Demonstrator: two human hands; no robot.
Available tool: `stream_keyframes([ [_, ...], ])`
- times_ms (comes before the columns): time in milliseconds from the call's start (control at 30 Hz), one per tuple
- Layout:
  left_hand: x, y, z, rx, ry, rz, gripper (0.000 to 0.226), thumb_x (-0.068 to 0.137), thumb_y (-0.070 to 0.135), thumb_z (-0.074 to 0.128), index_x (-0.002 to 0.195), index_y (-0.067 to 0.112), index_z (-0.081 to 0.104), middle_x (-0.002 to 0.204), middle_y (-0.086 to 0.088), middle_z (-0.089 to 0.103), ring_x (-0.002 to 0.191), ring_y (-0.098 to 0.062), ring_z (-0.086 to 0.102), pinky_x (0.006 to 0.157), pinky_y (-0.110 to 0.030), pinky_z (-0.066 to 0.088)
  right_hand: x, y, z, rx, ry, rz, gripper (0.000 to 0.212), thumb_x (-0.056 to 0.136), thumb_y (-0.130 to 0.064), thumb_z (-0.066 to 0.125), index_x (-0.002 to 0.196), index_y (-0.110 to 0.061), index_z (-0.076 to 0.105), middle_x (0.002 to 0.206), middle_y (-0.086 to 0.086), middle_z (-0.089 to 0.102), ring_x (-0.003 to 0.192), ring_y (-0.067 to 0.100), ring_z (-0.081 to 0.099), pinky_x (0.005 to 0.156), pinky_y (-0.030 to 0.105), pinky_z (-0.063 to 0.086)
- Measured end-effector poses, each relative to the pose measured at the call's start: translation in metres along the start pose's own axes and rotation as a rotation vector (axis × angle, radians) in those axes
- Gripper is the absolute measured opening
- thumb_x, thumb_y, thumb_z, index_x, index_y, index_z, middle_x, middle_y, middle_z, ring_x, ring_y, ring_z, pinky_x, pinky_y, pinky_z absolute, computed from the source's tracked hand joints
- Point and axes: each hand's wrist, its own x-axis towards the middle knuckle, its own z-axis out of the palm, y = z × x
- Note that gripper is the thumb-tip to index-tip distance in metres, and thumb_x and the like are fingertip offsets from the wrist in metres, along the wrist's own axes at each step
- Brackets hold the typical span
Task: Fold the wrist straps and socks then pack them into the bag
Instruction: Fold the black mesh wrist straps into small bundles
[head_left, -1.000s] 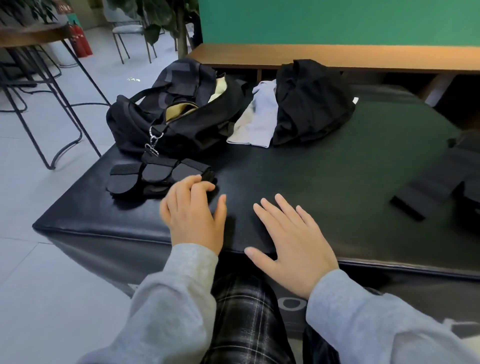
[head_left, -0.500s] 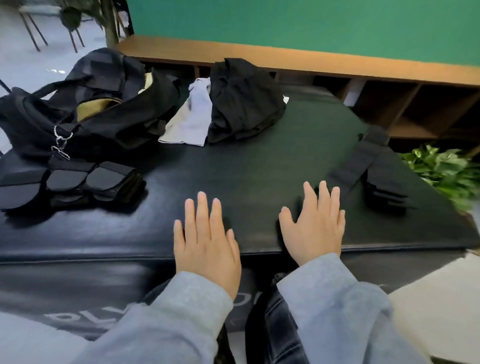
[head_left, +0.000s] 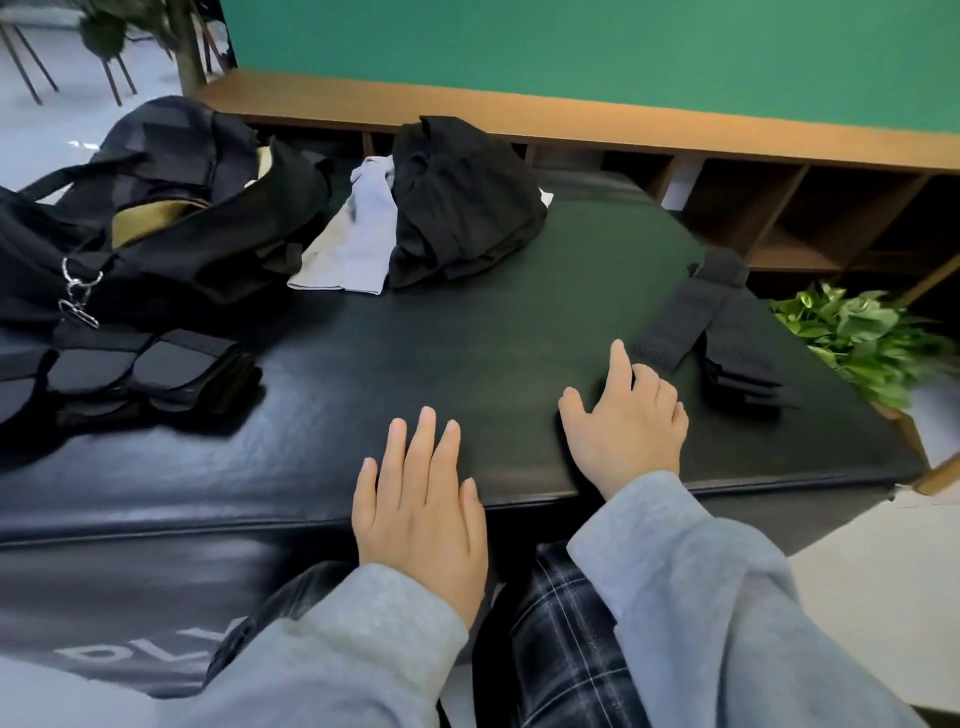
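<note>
L hand (head_left: 421, 512) lies flat, palm down, on the near edge of the black padded worktop (head_left: 467, 358), fingers straight and slightly spread, grip wide, holding nothing. R hand (head_left: 626, 423) sits just to its right, a bit further onto the worktop, index finger (head_left: 618, 364) stretched fwd, other fingers loosely bent, thumb out to the side; grip relaxed, nothing in it. The unfolded black wrist strap (head_left: 680, 325) runs diagonally up and away from the R index tip; its near end is just beside that fingertip, can't tell if touching. Right of the R hand, tucked against the strap, a low stack of black folded items (head_left: 743, 371), prob socks or straps, can't tell which. Far left of the L hand, well apart: a row of folded black wrist straps (head_left: 140, 371) near the worktop's left side. Behind those, the black duffel bag (head_left: 156, 228) lies open w/ tan lining showing and a metal clip (head_left: 78, 296) hanging at its front. Ahead of both hands at the far side: a light grey sock (head_left: 353, 244) touching the bag's right end, and a crumpled black garment (head_left: 462, 208) overlapping the sock's right edge. Beyond the worktop, a wooden shelf unit (head_left: 727, 150) under a green wall (head_left: 571, 47); a leafy green plant (head_left: 862, 338) past the worktop's right corner. Grey sleeves (head_left: 701, 597) on both arms, plaid trousers (head_left: 561, 639) below the worktop edge.
</note>
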Motion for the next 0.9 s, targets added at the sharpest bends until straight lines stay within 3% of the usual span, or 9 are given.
stream_keyframes([
  [133,-0.001,0.001,-0.001,-0.018,0.012,-0.013,0.049,0.088,0.031,0.031,0.129,0.018,0.053,0.141,-0.001,0.046,0.134,-0.019,0.029,0.106,-0.040,0.018,0.000,0.001,-0.001,0.098,0.086,0.052,0.075,0.090,-0.038,0.049,0.149,-0.011,0.012,0.134,0.007,0.043,0.127,0.028,0.030,0.108,0.043,0.023],
  [267,-0.002,0.001,-0.001,-0.028,0.009,-0.014,0.048,0.088,0.031,0.031,0.129,0.019,0.053,0.142,-0.001,0.045,0.135,-0.018,0.028,0.107,-0.039,0.018,-0.001,0.005,-0.001,0.059,0.118,0.036,0.039,0.093,-0.032,0.049,0.129,-0.017,0.051,0.126,0.006,0.046,0.120,0.028,0.032,0.102,0.040,0.026],
  [333,-0.002,0.001,0.000,-0.029,0.009,-0.018,0.049,0.087,0.031,0.031,0.128,0.019,0.054,0.142,0.000,0.046,0.134,-0.017,0.028,0.107,-0.039,0.017,-0.005,0.006,0.001,0.091,0.141,0.009,0.028,0.093,-0.028,0.050,0.118,-0.018,0.060,0.128,0.004,0.045,0.123,0.026,0.030,0.103,0.039,0.027],
  [533,0.000,0.003,-0.001,-0.042,0.009,-0.040,0.049,0.086,0.031,0.032,0.127,0.021,0.055,0.140,0.002,0.047,0.134,-0.017,0.029,0.107,-0.038,0.017,-0.018,0.005,0.002,0.142,0.079,-0.052,0.040,0.090,-0.030,0.050,0.127,-0.014,0.050,0.133,0.001,0.051,0.129,0.021,0.035,0.106,0.035,0.032],
  [700,-0.001,0.003,-0.001,-0.052,0.010,-0.038,0.048,0.085,0.030,0.033,0.127,0.021,0.056,0.140,0.002,0.047,0.134,-0.017,0.031,0.107,-0.038,0.017,-0.021,0.001,0.002,0.201,0.062,-0.108,0.037,0.092,-0.009,0.042,0.126,-0.015,0.054,0.126,-0.002,0.056,0.123,0.017,0.036,0.095,0.024,0.030],
  [900,-0.001,0.003,-0.002,-0.062,0.004,-0.031,0.049,0.085,0.030,0.033,0.128,0.019,0.054,0.141,0.001,0.047,0.134,-0.016,0.029,0.107,-0.039,0.017,-0.026,-0.005,0.006,0.161,0.041,-0.248,0.038,0.094,-0.001,0.039,0.124,-0.016,0.055,0.115,-0.003,0.059,0.115,0.017,0.041,0.078,0.016,0.024],
])
